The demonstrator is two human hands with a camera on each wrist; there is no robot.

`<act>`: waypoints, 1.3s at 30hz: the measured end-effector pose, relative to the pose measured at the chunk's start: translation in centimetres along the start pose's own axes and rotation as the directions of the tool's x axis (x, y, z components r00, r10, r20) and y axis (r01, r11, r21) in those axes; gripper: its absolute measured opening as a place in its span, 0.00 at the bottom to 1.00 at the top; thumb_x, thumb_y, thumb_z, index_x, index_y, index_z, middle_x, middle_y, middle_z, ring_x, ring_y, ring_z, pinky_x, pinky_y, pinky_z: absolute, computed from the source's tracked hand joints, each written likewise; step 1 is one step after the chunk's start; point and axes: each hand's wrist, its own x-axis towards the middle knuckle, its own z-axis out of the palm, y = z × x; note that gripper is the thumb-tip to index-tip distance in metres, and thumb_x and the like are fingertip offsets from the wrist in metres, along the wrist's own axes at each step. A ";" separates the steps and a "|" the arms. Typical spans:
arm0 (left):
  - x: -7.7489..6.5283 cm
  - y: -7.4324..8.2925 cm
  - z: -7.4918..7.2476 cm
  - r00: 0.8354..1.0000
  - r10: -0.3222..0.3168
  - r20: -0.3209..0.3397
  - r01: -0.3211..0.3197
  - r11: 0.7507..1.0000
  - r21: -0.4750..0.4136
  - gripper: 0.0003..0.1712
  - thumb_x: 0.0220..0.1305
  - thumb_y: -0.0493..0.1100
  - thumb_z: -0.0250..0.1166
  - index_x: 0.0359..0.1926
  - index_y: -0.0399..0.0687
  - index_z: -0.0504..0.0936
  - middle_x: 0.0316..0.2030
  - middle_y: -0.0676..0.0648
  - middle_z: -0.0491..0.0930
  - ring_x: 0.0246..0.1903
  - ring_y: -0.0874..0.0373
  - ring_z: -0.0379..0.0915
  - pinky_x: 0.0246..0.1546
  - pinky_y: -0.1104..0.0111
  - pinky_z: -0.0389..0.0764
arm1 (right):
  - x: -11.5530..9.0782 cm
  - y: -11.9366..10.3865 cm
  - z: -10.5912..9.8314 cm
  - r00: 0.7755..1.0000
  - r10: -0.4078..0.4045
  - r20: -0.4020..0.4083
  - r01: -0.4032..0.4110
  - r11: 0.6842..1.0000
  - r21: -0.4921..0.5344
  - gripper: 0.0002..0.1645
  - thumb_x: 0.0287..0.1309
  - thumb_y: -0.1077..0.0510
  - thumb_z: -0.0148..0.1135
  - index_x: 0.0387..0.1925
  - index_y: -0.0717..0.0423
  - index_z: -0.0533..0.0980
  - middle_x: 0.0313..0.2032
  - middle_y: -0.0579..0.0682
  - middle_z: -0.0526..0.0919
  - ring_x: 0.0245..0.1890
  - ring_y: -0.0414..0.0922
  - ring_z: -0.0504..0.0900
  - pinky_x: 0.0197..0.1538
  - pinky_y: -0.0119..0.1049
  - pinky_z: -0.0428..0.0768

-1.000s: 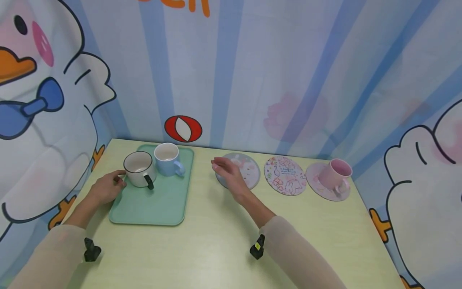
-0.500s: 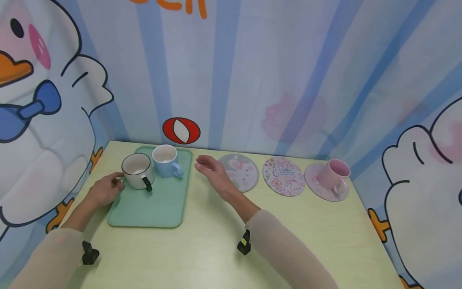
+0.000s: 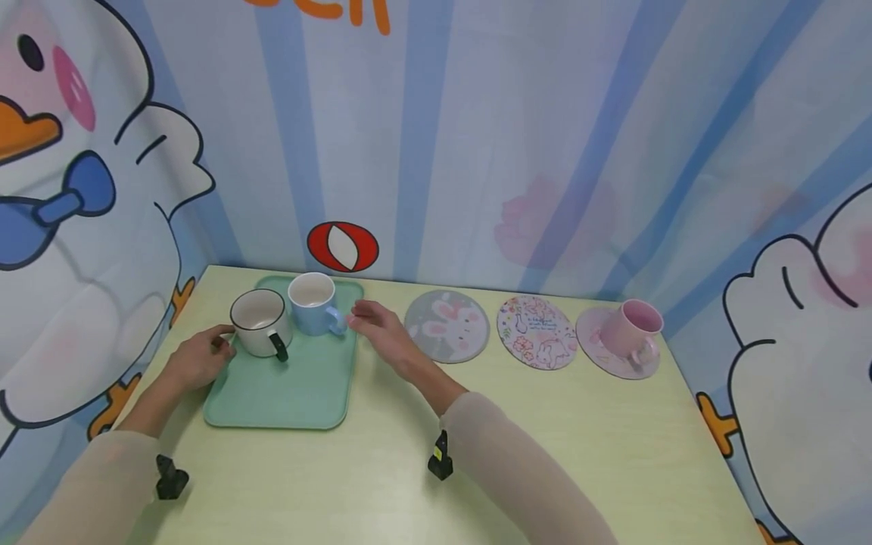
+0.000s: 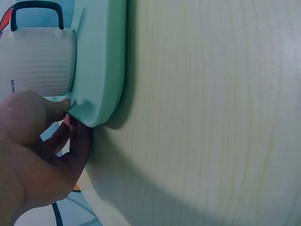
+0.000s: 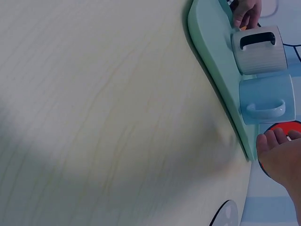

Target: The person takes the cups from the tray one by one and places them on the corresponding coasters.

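Note:
On a green tray [image 3: 286, 397] stand a white mug [image 3: 261, 327] with a black rim and handle and a light blue mug [image 3: 315, 306]. My left hand [image 3: 200, 358] pinches the tray's left edge, thumb on the rim and fingers beneath, as the left wrist view shows. Its thumb lies close to the white mug [image 4: 40, 61]. My right hand [image 3: 384, 331] hovers by the tray's right edge, just beside the blue mug's handle, and holds nothing. In the right wrist view its fingers look loosely bent, apart from the blue mug [image 5: 268, 101].
Right of the tray lie a grey rabbit coaster [image 3: 447, 327], a pink floral coaster [image 3: 537, 333] and a pink coaster [image 3: 616, 365] bearing a pink mug [image 3: 630, 331]. A printed curtain [image 3: 463, 151] hangs behind the pale wooden table [image 3: 381, 469].
My right hand has moved left from over the grey coaster to the tray's right edge by the blue mug. My left hand stays at the tray's left edge; the mugs have not moved.

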 end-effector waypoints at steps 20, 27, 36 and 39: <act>0.0 0.2 -0.3 1.000 -0.007 0.008 0.007 1.000 -0.001 0.29 0.79 0.41 0.55 0.73 0.30 0.65 0.55 0.27 0.76 0.47 0.36 0.74 0.48 0.42 0.73 | 0.9 0.8 2.4 0.999 0.026 0.027 -0.024 0.995 -0.097 0.40 0.74 0.45 0.62 0.77 0.62 0.65 0.73 0.56 0.73 0.74 0.53 0.70 0.73 0.51 0.69; -0.1 0.1 -0.1 1.000 -0.012 0.007 0.012 1.000 -0.006 0.28 0.79 0.41 0.55 0.73 0.30 0.66 0.55 0.28 0.76 0.46 0.37 0.74 0.47 0.43 0.74 | 1.0 1.1 2.8 0.999 0.052 -0.008 -0.052 0.993 -0.103 0.32 0.73 0.50 0.64 0.71 0.58 0.71 0.63 0.52 0.79 0.64 0.48 0.76 0.66 0.48 0.76; -0.3 0.2 -0.3 1.000 -0.019 0.010 0.019 1.000 -0.005 0.28 0.79 0.41 0.55 0.73 0.31 0.66 0.55 0.27 0.76 0.47 0.36 0.74 0.47 0.43 0.73 | 0.6 1.4 3.2 0.998 0.019 -0.056 -0.025 0.994 -0.108 0.23 0.71 0.56 0.67 0.61 0.60 0.74 0.51 0.49 0.81 0.50 0.42 0.78 0.51 0.37 0.81; -0.3 0.2 -0.2 1.000 -0.023 0.014 0.024 1.000 -0.010 0.28 0.79 0.41 0.55 0.73 0.31 0.66 0.55 0.27 0.76 0.46 0.37 0.74 0.47 0.43 0.73 | 0.5 1.6 3.3 0.997 0.028 -0.073 -0.036 0.993 -0.115 0.19 0.71 0.57 0.67 0.58 0.60 0.75 0.47 0.49 0.80 0.46 0.42 0.78 0.47 0.34 0.81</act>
